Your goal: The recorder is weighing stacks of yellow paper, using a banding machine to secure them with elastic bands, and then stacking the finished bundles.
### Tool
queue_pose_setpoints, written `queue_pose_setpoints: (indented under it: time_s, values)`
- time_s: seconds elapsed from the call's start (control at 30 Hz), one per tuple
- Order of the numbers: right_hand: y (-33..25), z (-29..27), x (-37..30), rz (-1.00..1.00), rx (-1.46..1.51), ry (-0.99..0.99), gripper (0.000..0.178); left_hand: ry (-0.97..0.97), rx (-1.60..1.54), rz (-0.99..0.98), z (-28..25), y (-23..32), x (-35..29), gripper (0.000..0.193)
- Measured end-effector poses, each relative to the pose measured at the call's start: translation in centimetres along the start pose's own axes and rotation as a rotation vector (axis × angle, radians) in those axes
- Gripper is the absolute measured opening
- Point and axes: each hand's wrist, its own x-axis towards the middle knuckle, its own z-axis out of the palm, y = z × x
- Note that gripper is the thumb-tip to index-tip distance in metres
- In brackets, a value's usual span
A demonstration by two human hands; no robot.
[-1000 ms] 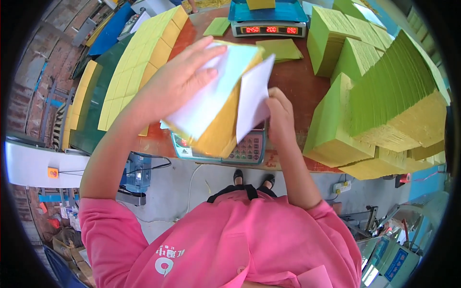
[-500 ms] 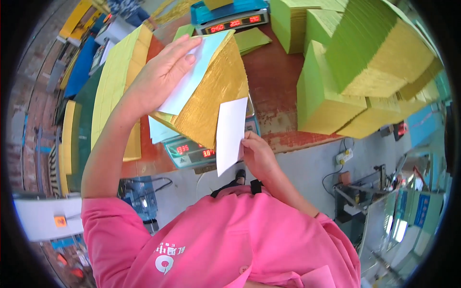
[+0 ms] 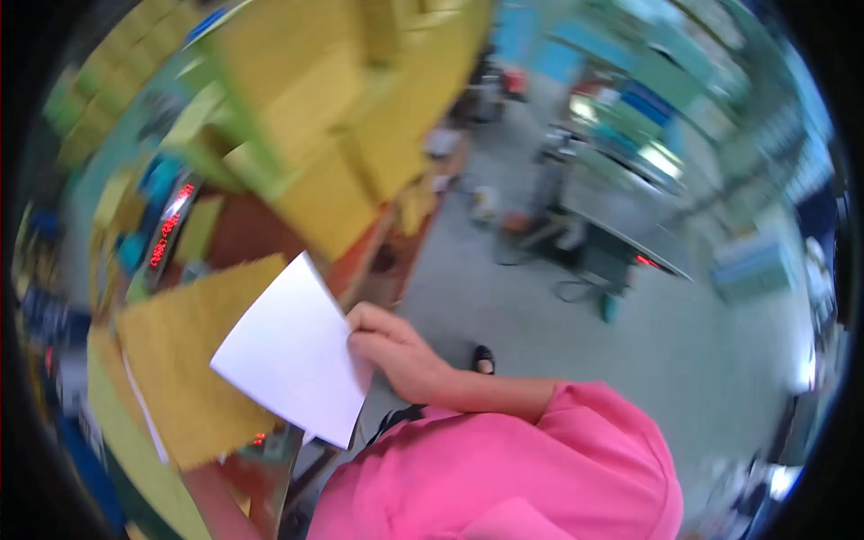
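Pinched between the thumb and fingers of my right hand (image 3: pixel 396 353) is a white sheet of paper (image 3: pixel 292 351), held by its right edge. The sheet overlaps the front of a thick block of gold-yellow paper (image 3: pixel 193 328), which stands on the table at the left. A thin white sheet (image 3: pixel 142 405) runs along the block's left side. My left forearm (image 3: pixel 220 506) reaches up to the block from the lower edge; that hand's fingers are hidden behind it. A small red scale readout (image 3: pixel 259 439) shows below the block.
Tall stacks of yellow-green paper (image 3: pixel 328 180) stand on the red table (image 3: pixel 256 229) beyond the block. A second scale with a red display (image 3: pixel 171 225) is at the far left. To the right are grey floor (image 3: pixel 558 351) and a machine frame (image 3: pixel 621 207), blurred.
The view has swung to the right, so the block now appears farther left. My right hand still holds the white sheet, its broad face now showing. My left hand has gone out of sight behind the block.
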Motion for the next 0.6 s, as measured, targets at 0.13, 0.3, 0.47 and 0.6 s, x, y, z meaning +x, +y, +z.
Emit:
queue_pose_setpoints:
  time_s: [0.13, 0.3, 0.47, 0.6]
  values:
    - [-3.2, -9.1, -9.6, 0.0, 0.258, 0.447, 0.009, -0.145, -0.001, 0.156, 7.9, -3.7, -1.2, 0.046]
    - [-5.1, -19.8, -22.1, -0.079, 0.431, 0.775, 0.011, -0.28, 0.053, 0.296, 27.8, 1.5, 5.2, 0.046]
    - [-8.3, -31.7, -34.2, -0.038, 0.446, 1.023, 0.014, -0.431, 0.15, 0.397, 48.0, 7.9, 10.0, 0.046]
    - [-8.2, -40.5, -41.5, -0.156, 0.544, 1.123, 0.009, -0.494, 0.213, 0.472, 60.6, 10.9, 14.0, 0.046]
